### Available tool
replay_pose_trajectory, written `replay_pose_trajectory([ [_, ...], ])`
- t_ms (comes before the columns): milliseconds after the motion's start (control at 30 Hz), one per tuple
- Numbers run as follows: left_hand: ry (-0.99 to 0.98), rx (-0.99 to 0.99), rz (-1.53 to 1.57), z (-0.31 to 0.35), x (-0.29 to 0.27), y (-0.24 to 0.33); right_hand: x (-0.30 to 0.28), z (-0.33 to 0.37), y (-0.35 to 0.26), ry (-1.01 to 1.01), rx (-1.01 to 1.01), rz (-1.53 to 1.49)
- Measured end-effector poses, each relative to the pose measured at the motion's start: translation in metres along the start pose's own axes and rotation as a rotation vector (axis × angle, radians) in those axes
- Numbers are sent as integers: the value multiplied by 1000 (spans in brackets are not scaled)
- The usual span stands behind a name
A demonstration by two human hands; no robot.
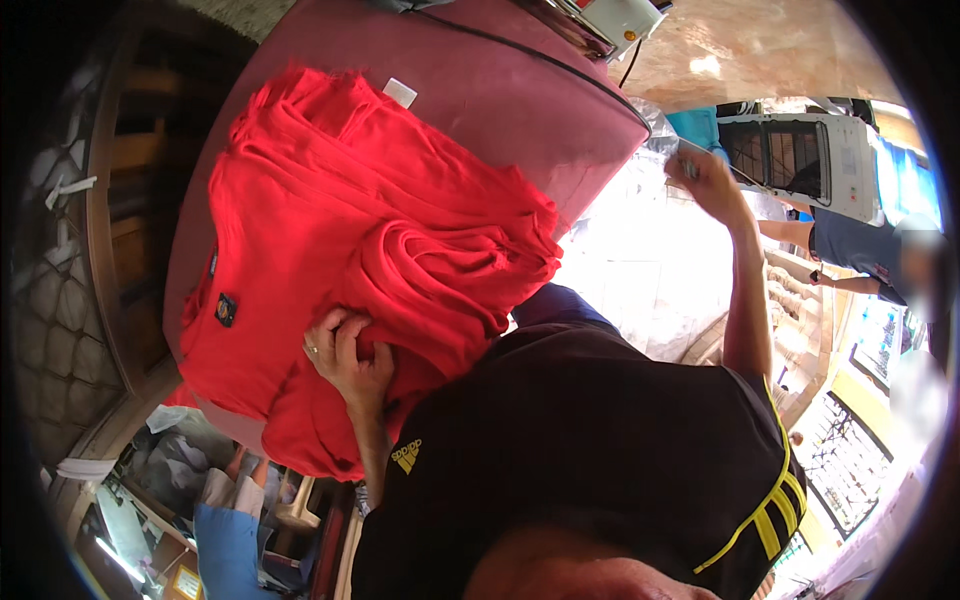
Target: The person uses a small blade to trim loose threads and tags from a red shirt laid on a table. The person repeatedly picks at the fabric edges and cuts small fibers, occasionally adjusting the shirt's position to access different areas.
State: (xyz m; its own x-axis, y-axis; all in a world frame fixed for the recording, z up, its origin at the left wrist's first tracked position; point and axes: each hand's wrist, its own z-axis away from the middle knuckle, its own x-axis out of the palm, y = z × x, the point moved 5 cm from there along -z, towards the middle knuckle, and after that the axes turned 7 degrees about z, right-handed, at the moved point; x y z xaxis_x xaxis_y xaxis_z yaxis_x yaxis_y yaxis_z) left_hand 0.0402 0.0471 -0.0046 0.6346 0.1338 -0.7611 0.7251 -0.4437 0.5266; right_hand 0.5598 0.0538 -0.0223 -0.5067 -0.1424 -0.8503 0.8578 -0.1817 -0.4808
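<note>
A red T-shirt lies in loose folds on the padded maroon board, with a bunched roll of the fabric toward its right side. A dark patch shows on the cloth at the left. My left hand rests on the near part of the shirt, fingers bent and closed on the fabric. Out to the right, beyond the board's corner, my right hand is raised with its fingers curled. A small greyish thing shows at those fingers, too unclear to name. Clear plastic is close by it.
A small white tag lies beside the shirt. A dark cable crosses the board's far side toward a white machine. At the right stand an air cooler and a person; another person in blue is lower left.
</note>
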Motion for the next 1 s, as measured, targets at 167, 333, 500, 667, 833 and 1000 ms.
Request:
replay_pose_trajectory([
  [167,-13,-31,10,-2,-4,0,15,10,-45,100,127,35],
  [333,-4,-14,8,2,-9,0,42,-83,-147,305,-361,-60],
  [500,-14,-23,-8,13,-10,9,75,-76,-263,113,-488,-347],
  [667,-9,-127,174,42,-34,44,121,-50,-305,0,-680,-399],
  [833,232,-267,-129,88,-107,20,107,-65,-300,26,-525,-371],
  [1000,379,-507,-124,147,-144,-23,113,-22,-394,-29,-751,-392],
])
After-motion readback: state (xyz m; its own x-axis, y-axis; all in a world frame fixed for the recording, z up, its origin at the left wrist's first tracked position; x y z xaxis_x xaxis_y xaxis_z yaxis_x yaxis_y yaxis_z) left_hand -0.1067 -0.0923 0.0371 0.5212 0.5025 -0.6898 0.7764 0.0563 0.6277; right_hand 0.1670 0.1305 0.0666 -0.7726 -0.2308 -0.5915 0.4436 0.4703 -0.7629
